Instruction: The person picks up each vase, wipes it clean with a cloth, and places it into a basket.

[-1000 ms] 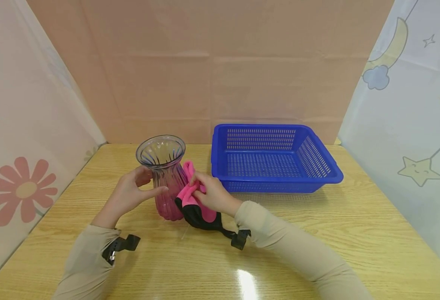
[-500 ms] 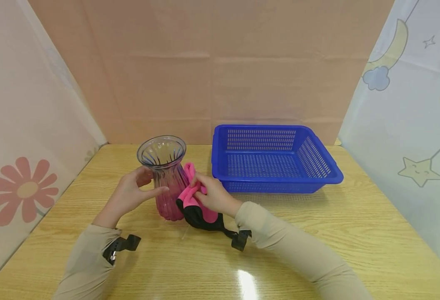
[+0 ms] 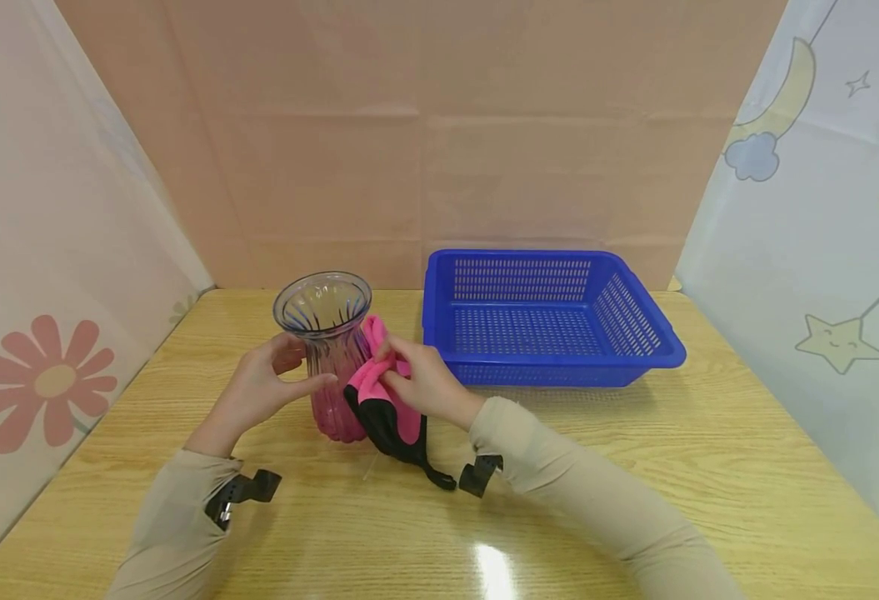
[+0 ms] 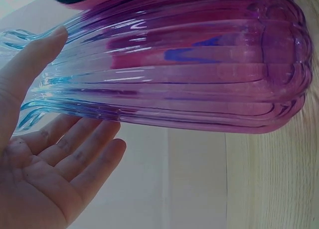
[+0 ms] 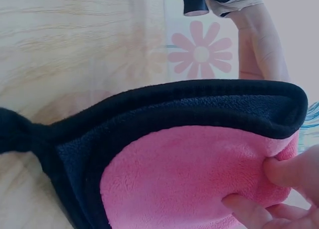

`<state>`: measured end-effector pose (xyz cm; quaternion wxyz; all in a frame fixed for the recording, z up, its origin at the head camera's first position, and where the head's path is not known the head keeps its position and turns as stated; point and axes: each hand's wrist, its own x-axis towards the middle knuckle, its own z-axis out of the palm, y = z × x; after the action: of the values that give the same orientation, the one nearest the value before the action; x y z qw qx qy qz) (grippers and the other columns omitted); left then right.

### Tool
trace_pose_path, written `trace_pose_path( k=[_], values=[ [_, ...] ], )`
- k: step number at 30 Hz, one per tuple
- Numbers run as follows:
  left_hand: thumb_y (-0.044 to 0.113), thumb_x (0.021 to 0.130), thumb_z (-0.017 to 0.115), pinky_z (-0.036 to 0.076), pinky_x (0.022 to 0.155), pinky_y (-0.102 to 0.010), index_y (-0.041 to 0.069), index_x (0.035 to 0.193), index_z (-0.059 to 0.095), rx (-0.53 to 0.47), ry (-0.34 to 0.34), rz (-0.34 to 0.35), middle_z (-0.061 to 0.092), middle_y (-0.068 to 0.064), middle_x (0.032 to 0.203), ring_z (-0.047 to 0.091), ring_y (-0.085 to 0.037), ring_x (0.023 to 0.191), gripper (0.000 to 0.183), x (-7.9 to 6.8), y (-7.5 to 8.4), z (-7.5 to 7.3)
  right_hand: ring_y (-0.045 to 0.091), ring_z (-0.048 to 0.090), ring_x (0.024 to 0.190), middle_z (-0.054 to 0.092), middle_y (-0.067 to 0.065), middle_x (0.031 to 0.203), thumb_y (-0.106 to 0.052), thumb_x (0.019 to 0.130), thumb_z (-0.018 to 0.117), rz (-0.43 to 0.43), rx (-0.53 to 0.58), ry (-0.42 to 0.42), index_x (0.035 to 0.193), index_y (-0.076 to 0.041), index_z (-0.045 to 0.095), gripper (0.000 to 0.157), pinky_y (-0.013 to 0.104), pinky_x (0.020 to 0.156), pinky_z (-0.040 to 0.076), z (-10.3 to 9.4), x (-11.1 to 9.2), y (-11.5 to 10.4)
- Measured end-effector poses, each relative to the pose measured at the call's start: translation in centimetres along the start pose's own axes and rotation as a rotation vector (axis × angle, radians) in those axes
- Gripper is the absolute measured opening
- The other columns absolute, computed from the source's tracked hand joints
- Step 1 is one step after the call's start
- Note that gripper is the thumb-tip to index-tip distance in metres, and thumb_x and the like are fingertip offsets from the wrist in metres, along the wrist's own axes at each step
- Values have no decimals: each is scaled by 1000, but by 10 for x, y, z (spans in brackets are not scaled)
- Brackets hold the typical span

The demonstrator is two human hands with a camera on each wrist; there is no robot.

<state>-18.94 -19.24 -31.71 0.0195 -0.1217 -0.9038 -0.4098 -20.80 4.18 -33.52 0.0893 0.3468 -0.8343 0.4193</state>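
Observation:
A ribbed glass vase [image 3: 337, 412], clear-blue at its flared neck and pink below, stands upright on the table. My left hand [image 3: 257, 377] holds it about the waist, thumb on the near side and fingers on the far side, as the left wrist view also shows on the vase [image 4: 194, 64]. With thumb and fingers, my right hand [image 3: 432, 385] pinches a pink and black plush cloth [image 3: 409, 425] at the vase's right side. In the right wrist view the cloth [image 5: 164, 174] shows a pink panel, black edging and a narrow black tail. It hides part of the vase.
A blue perforated plastic basket [image 3: 551, 362] stands to the right of the vase, toward the back of the wooden table [image 3: 709, 467]. A peach backdrop [image 3: 424, 142] rises behind, with printed curtains on both sides.
My right hand has shifted slightly left and up with the cloth along the vase. The cloth's black tail has swung left, apart from the right wrist camera. My left hand and the vase stay put.

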Motion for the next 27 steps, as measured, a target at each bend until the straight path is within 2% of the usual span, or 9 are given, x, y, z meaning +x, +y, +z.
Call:
trace_pose_path(
  k=[9, 13, 16, 22, 27],
  values=[
    [32, 80, 74, 47, 97, -54, 0, 127, 48, -13, 3, 21, 57, -25, 124, 53, -45, 118, 62, 0, 1, 0, 18, 59, 80, 66, 11, 86, 1, 85, 61, -5, 14, 30, 89, -4, 55, 9, 38, 78, 56, -6, 8, -10],
    [30, 81, 73, 47, 97, -55, 0, 129, 46, -15, -1, 27, 56, -26, 124, 53, -46, 118, 63, 0, 2, 0, 17, 58, 81, 67, 10, 89, -1, 86, 61, 7, 25, 29, 90, -4, 56, 8, 32, 75, 56, -8, 10, -13],
    [27, 81, 72, 47, 97, -55, -1, 129, 46, -13, -5, 29, 56, -27, 125, 53, -46, 118, 62, -1, 3, -1, 17, 59, 83, 66, 10, 88, -1, 86, 61, 10, 41, 31, 90, -4, 56, 8, 29, 79, 56, -10, 12, -15],
    [23, 82, 72, 47, 97, -54, -3, 129, 45, -16, -8, 26, 54, -28, 126, 52, -47, 118, 61, 0, 3, -1, 21, 63, 93, 65, 9, 88, -2, 86, 61, -7, 62, 52, 90, -5, 56, 7, 35, 89, 56, -12, 15, -19],
    [22, 81, 72, 46, 98, -54, -3, 129, 45, -26, -5, 22, 54, -28, 126, 52, -46, 118, 61, -1, 3, -1, 22, 64, 98, 65, 9, 90, -3, 86, 61, -10, 75, 70, 89, -5, 56, 7, 33, 89, 56, -13, 17, -19]
  ],
)
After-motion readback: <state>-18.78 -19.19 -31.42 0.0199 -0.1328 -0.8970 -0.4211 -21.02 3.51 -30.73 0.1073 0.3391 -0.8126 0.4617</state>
